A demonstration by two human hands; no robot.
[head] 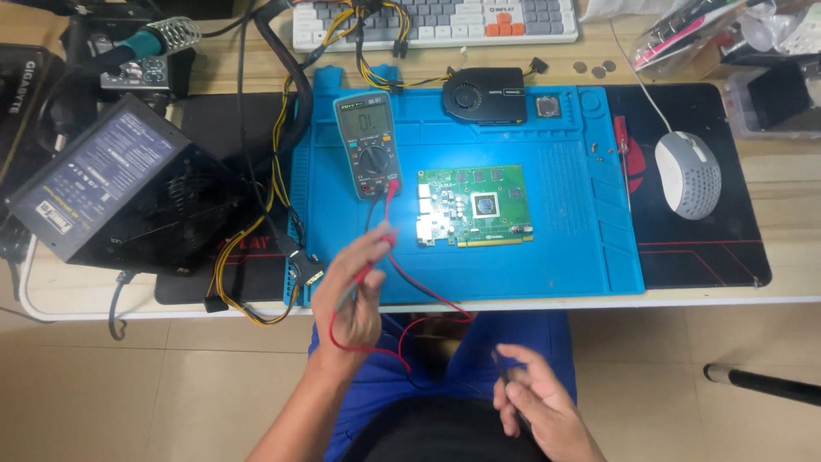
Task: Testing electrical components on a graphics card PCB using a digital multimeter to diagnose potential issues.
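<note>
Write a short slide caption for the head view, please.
Left hand holds the red probe near a green circuit board beside a meter.

A single head-worn camera looks almost straight down from above the seated person, facing the desk (513,301) from its near edge. The view sits at moderate height, close enough to show the components on the green circuit board (475,206) at centre. The blue work mat (547,257) fills the middle, with the keyboard (434,20) at 12 o'clock marking the far limit. The floor and the person's lap take the 6 o'clock band, where both hands enter: left hand (352,291) at 7 o'clock, right hand (534,400) near 5 o'clock. No second view overlaps it.
</note>
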